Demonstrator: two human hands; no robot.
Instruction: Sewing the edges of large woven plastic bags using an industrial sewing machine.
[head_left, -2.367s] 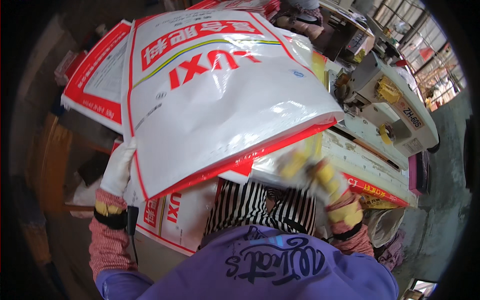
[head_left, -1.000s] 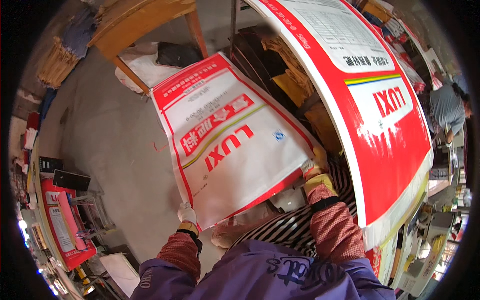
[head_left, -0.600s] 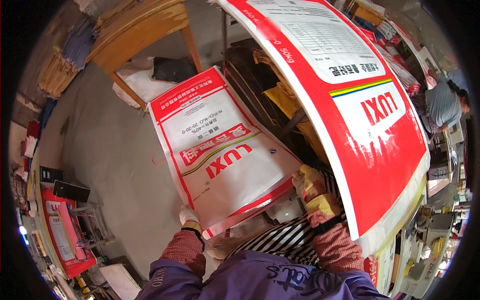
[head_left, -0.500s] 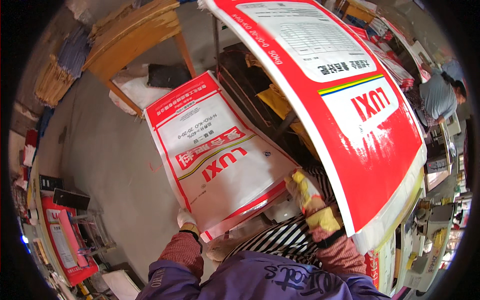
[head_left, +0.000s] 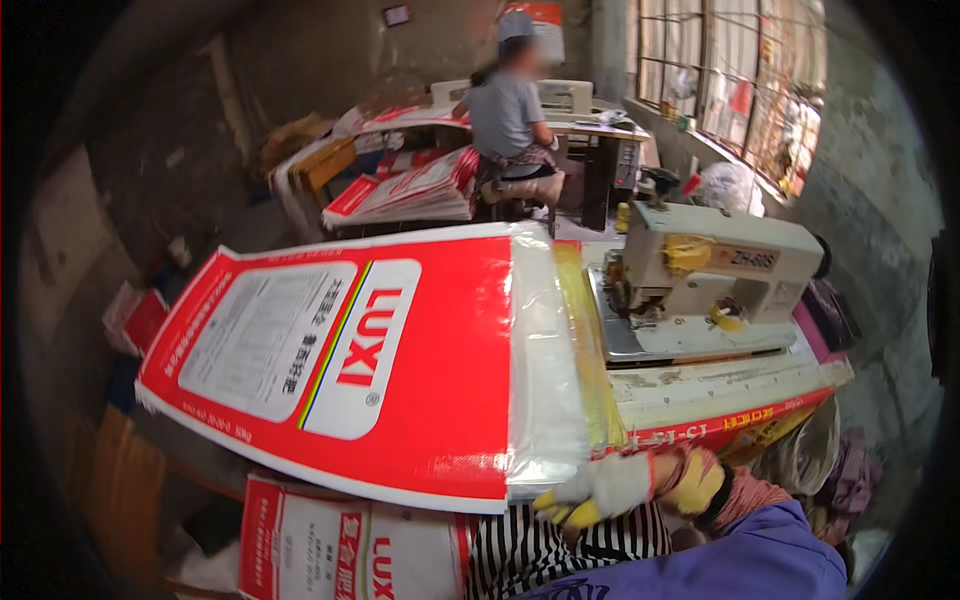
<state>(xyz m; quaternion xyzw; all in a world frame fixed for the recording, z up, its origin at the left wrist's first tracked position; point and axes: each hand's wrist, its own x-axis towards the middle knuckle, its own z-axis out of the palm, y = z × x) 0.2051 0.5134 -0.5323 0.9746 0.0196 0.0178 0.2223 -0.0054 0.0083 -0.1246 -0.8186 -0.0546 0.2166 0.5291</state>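
One gloved right hand [head_left: 605, 488] is by the near corner of the red-and-white sacks [head_left: 455, 400], beside the sewing machine [head_left: 735, 250], its grip unclear; left hand unseen. Likely a reach; lifting one calls for a single-layer pinch.

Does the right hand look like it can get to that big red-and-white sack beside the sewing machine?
Probably yes: the gloved right hand is close to the sack's near corner, and nothing seems to block it.
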